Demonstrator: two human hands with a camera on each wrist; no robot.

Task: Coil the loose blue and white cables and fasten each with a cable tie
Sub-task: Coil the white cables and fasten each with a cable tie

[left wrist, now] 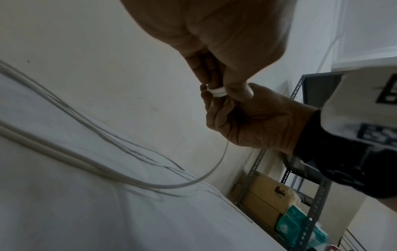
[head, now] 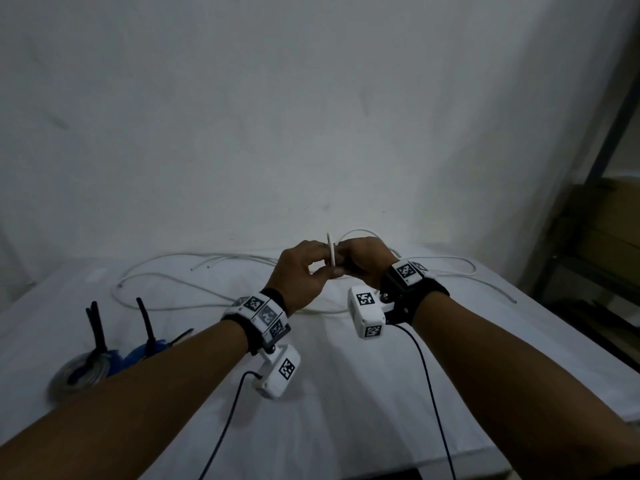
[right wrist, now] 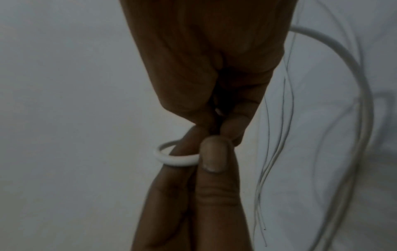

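Both hands meet above the middle of the table. My left hand [head: 327, 270] pinches a white cable [head: 330, 251], whose end sticks up between the hands. In the right wrist view a small loop of that cable [right wrist: 176, 159] lies round a left finger, with the left thumb [right wrist: 214, 156] pressed on it. My right hand [head: 344, 252] curls round the same cable, which hangs down from it [left wrist: 223, 156] to the table. Several loose white cables [head: 173, 282] sprawl behind the hands. A white coil [head: 79, 375] and a blue coil [head: 138, 355], each with a black tie [head: 98, 327], lie at the left.
The table carries a white cloth [head: 346, 410] and stands against a white wall. A grey metal shelf [head: 602, 188] with cardboard boxes [left wrist: 268, 195] stands to the right of it. Black cords [head: 429, 393] hang from the wrist cameras over the near table.
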